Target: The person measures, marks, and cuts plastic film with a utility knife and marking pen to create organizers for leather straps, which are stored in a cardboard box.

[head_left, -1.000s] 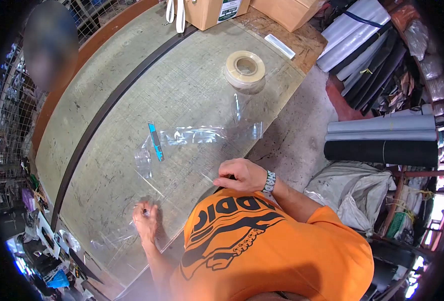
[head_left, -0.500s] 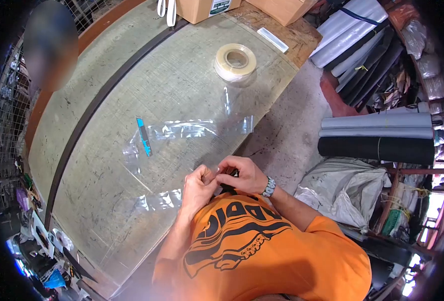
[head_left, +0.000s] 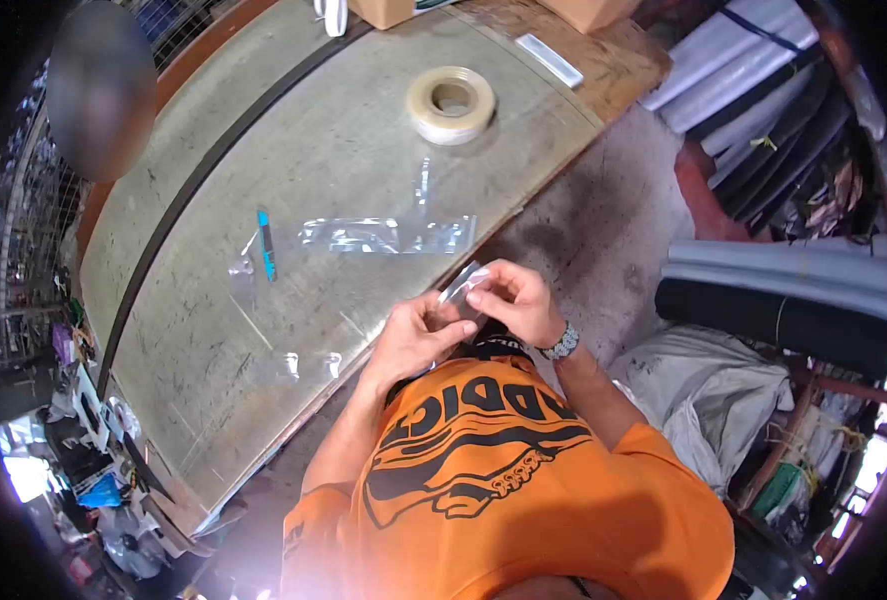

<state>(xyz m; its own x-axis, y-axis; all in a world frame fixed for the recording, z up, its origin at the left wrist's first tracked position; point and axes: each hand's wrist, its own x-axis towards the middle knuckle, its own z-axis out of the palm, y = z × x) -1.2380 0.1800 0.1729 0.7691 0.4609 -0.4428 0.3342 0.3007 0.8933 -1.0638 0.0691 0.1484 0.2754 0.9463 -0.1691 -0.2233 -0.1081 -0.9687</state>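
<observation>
Between my two hands, just past the table's near edge, is a piece of clear plastic film. My left hand pinches its lower left side. Thumb and fingers of my right hand close on its right side. A strip of clear plastic film lies flat on the table beyond my hands. Near its left end rests a blue and black utility knife. Farther back sits a roll of clear plastic film, lying on its side face.
The worn table has a dark strip running along it. Cardboard boxes and a white flat bar are at the far end. Rolls of grey and black sheet and a whitish sack lie right.
My hands have moved out from the shirt, and the clear film between them now shows. The view has shifted, with the table items appearing farther left and higher.
</observation>
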